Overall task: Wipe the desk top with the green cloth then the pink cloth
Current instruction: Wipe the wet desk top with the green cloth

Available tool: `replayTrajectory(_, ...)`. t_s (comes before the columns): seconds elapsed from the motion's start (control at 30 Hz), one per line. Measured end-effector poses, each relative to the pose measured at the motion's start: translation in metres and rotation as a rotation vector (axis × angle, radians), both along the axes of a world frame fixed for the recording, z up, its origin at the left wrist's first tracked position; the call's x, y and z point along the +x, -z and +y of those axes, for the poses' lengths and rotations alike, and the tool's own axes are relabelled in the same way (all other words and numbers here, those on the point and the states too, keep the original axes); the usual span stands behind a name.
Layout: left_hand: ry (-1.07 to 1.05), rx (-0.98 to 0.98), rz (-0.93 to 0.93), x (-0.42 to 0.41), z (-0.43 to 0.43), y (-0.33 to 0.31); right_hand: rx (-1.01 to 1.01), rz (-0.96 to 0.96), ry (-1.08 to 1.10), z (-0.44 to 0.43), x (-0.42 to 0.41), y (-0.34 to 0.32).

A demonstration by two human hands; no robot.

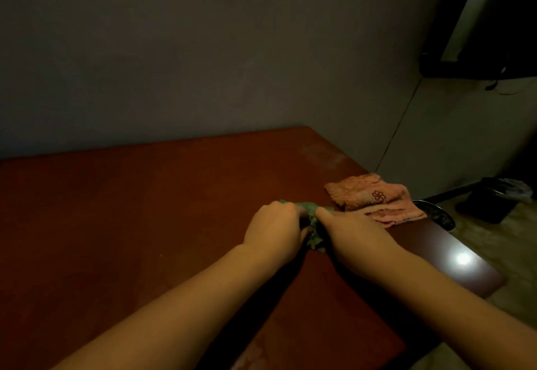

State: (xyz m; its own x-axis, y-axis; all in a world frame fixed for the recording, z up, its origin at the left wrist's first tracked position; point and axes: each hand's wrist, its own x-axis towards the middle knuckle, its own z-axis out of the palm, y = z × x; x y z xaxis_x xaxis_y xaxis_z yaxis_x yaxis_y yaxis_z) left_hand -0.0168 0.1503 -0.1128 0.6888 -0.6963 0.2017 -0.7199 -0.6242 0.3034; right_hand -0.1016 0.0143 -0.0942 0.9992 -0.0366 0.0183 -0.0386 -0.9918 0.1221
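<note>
Two hands, both mine, both at work on one item.

1. Left hand: fingers curled tight, gripping the left part of the green cloth. Knuckles face up; the forearm crosses the desk from its near edge.

2. Right hand: fingers also curled, gripping the right part of the same cloth. The two fists sit close together, with the fabric showing in the gap between them.

3. Green cloth: bunched and crumpled, held by both hands low over the desk, toward its right edge. Whether it touches the wood I cannot tell. A ragged fold hangs out below my fists and a small corner pokes out beyond the left knuckles.

4. Pink cloth: folded flat, with a small flower mark on top. It lies at the right edge of the desk, just beyond my right hand, and neither hand holds it. Whether it touches the green cloth I cannot tell.

5. Desk: reddish-brown wood, its far edge against a plain grey wall.

6. Off the right edge: a round metal thing that I cannot identify, a dark bin on the floor, and a thin cable running up the wall.
</note>
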Motion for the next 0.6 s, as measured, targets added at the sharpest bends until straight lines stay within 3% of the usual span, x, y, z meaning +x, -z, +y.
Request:
replayTrajectory(0.23, -0.077, 0.004, 0.024, -0.002, -0.017, -0.009, 0.275, -0.109, 0.014, -0.023, 0.005, -0.001)
replayTrajectory(0.4, 0.042, -0.017, -0.011, -0.030, 0.011, -0.001, 0.346, -0.097, -0.089, -0.026, -0.035, 0.008)
replayTrajectory(0.6, -0.031, 0.008, 0.029, -0.019, -0.011, -0.013, 0.384, -0.148, -0.005, -0.034, -0.012, 0.007)
